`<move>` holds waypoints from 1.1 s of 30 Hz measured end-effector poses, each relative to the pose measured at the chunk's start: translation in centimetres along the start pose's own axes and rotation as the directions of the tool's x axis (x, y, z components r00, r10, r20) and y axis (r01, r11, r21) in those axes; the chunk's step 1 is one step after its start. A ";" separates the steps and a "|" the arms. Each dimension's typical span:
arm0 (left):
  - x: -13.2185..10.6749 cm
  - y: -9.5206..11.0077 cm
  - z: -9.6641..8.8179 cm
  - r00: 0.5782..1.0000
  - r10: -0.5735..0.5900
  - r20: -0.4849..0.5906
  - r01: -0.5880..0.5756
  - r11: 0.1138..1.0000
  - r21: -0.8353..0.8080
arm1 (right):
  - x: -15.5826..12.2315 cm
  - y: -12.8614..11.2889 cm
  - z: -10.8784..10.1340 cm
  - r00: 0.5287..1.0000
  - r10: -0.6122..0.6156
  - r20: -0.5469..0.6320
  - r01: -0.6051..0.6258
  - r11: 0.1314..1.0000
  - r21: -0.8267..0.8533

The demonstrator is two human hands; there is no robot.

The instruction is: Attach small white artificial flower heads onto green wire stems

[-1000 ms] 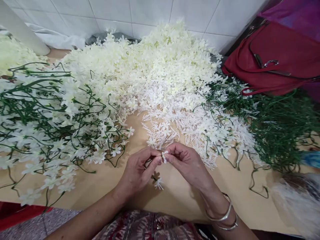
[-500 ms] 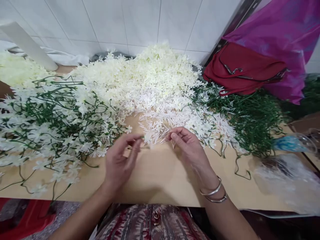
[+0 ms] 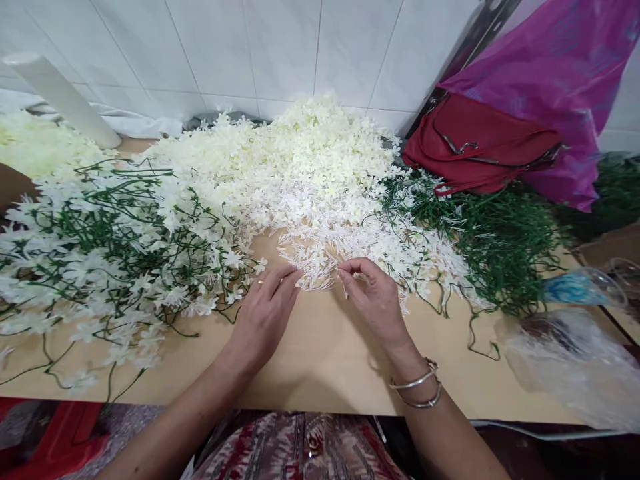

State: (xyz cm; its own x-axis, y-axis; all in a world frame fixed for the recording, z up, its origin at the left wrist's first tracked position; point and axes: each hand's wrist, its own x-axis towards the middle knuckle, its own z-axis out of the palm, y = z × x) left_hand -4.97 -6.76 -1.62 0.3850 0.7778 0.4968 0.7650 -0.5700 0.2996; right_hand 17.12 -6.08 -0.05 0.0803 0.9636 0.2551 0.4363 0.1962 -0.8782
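My left hand [image 3: 267, 307] is turned back-up over the table, its fingers bent and pressed together at the near edge of a heap of thin white stamens [image 3: 317, 257]. What its fingertips hold, if anything, is hidden beneath them. My right hand [image 3: 375, 297], just across from it, pinches a thin white stamen [image 3: 345, 287] between thumb and forefinger. Beyond both hands lies a big pile of loose cream-white artificial blossoms [image 3: 320, 147]. To the left, white flowers on green stems [image 3: 165, 240] are heaped up.
Green plastic stems [image 3: 510, 233] lie in a bundle on the right, below a red handbag [image 3: 490, 140] and a purple plastic bag [image 3: 555, 80]. Clear plastic wrap [image 3: 565, 367] covers the right front of the wooden table [image 3: 320, 353]. A white roll [image 3: 65, 100] leans at the back left.
My left hand has turned palm-down and moved slightly right; the white flower at its fingertips no longer shows. My right hand stays nearly in place, its thumb and forefinger still pinched.
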 end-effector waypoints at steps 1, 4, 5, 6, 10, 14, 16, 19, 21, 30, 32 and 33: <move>0.1 -0.4 0.7 1.000 -0.002 0.030 0.003 1.000 -0.012 | 0.1 0.1 -0.1 1.000 -0.009 -0.003 0.009 1.000 -0.024; 0.5 -1.5 1.7 0.998 -0.020 0.062 0.024 0.997 -0.070 | 0.6 0.4 -0.7 0.999 0.000 -0.053 -0.001 0.999 -0.033; 0.5 -1.8 1.8 0.998 -0.028 0.055 0.033 0.995 -0.092 | 0.8 0.4 -1.0 0.997 0.012 -0.078 -0.014 1.000 -0.028; 0.6 -1.9 1.7 0.999 -0.038 0.038 0.042 0.993 -0.111 | 0.9 0.4 -1.5 0.995 0.026 -0.100 -0.029 0.999 -0.027; 1.0 -1.3 0.7 0.994 -0.075 -0.074 0.057 0.973 -0.224 | 0.8 -0.4 -3.4 1.000 -0.003 0.019 0.006 0.989 -0.151; 1.8 0.2 -0.2 0.961 -0.271 -0.049 0.196 0.797 -0.571 | 0.4 -1.2 -4.2 0.902 -0.078 0.425 0.286 0.844 -0.454; 2.2 0.9 0.2 0.903 -0.407 0.138 0.356 0.529 -0.771 | 0.6 -1.0 -3.9 0.845 -0.075 0.529 0.403 0.740 -0.538; 2.9 1.5 1.7 0.772 -0.484 0.413 0.471 -0.001 -0.882 | 1.8 -0.2 -3.2 0.823 -0.059 0.564 0.438 0.699 -0.566; 3.4 1.6 2.6 0.718 -0.481 0.503 0.449 -0.232 -0.863 | 2.7 0.2 -2.6 0.858 -0.087 0.506 0.397 0.737 -0.546; 4.3 1.5 3.0 0.688 -0.450 0.569 0.310 -0.527 -0.791 | 2.5 -0.8 0.2 0.991 -0.128 -0.027 0.130 0.985 0.112; 4.2 1.4 3.1 0.703 -0.437 0.562 0.302 -0.532 -0.791 | 1.9 -1.1 0.5 0.981 -0.186 -0.055 0.192 0.973 0.125; 4.2 1.4 3.1 0.711 -0.430 0.556 0.298 -0.532 -0.793 | 1.6 -1.2 0.6 0.973 -0.224 -0.063 0.230 0.966 0.117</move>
State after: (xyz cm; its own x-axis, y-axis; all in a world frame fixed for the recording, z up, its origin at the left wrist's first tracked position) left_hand -0.67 -3.47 -1.69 0.2322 0.9455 -0.2281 -0.7015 0.3253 0.6341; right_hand 16.17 -4.62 1.22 0.0371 0.8817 0.4703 0.3350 0.4324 -0.8371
